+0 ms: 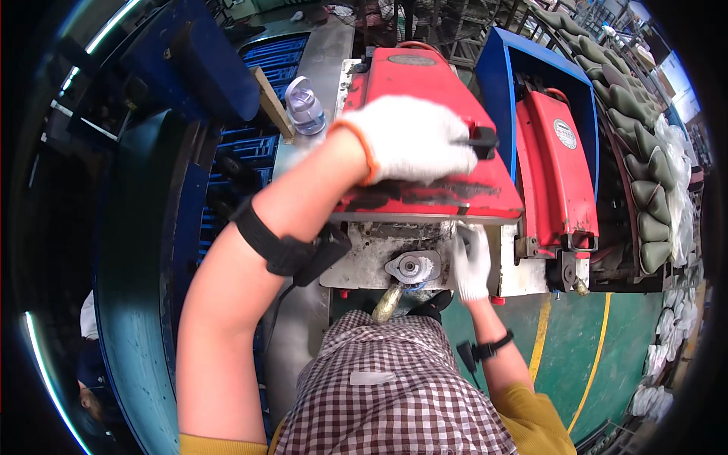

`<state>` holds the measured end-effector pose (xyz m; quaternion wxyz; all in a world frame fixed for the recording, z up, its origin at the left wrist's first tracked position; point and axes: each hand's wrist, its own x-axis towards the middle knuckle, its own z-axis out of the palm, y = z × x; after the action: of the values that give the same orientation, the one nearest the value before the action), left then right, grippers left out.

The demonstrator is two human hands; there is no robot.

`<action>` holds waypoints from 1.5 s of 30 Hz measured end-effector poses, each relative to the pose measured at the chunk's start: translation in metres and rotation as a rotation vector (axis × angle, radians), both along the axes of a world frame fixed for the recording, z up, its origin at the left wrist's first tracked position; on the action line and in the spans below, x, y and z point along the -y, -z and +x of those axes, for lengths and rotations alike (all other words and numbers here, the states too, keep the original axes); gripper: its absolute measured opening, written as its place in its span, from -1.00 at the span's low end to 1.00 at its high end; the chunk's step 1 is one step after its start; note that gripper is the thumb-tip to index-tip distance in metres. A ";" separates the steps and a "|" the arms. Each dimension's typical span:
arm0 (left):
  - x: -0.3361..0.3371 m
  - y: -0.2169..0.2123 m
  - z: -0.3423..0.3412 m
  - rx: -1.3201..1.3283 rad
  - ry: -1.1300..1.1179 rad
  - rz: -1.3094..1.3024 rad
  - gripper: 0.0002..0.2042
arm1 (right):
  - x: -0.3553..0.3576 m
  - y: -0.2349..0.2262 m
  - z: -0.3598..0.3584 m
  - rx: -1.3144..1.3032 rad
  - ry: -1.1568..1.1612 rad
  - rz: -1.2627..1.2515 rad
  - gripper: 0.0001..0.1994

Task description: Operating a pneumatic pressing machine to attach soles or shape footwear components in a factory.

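My left hand [413, 140], in a white knitted glove with an orange cuff, reaches over a scuffed red machine cover [406, 76]. Its fingers close around the black handle [482, 142] on the cover's right side. Below the cover's front edge, my right hand [472, 265], also in a white glove, points upward at the right end of the pale machine base [364, 262]. Its fingers look stretched and parted, with the tips partly hidden near the cover's edge. Between my arms, a round metal fitting [410, 265] sits at the front of the base.
Beside the cover stands a second red machine [557, 167] inside a blue housing [523, 57]. A water bottle [305, 110] is on the left, near blue slatted racks [246, 148]. Several grey-green padded pieces [648, 201] line the right. Yellow lines cross the green floor [569, 334].
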<state>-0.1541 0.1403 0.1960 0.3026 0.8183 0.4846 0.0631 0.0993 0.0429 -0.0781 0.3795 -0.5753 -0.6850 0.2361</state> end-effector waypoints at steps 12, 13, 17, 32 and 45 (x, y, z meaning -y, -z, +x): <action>0.069 0.154 0.026 -0.184 -0.033 0.254 -0.64 | 0.085 0.037 -0.022 -0.614 -0.740 -1.271 -0.33; 0.072 0.164 0.028 -0.191 -0.034 0.274 -0.65 | 0.082 0.038 -0.031 -0.757 -0.742 -1.321 -0.32; 0.079 0.191 0.031 -0.223 -0.039 0.322 -0.64 | 0.085 0.045 -0.054 -1.462 -0.764 -1.474 -0.38; 0.085 0.192 0.043 0.150 -0.202 0.406 -0.75 | 0.049 0.010 0.164 -0.380 -0.008 -0.670 -0.64; 0.057 0.176 0.233 0.308 0.034 0.229 -0.58 | 0.041 0.006 0.323 0.542 0.794 -0.389 -0.51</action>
<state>0.0790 0.0828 0.0205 0.2789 0.8362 0.4083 0.2371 0.4226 0.0023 -0.0842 0.1346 -0.8913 -0.4312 0.0394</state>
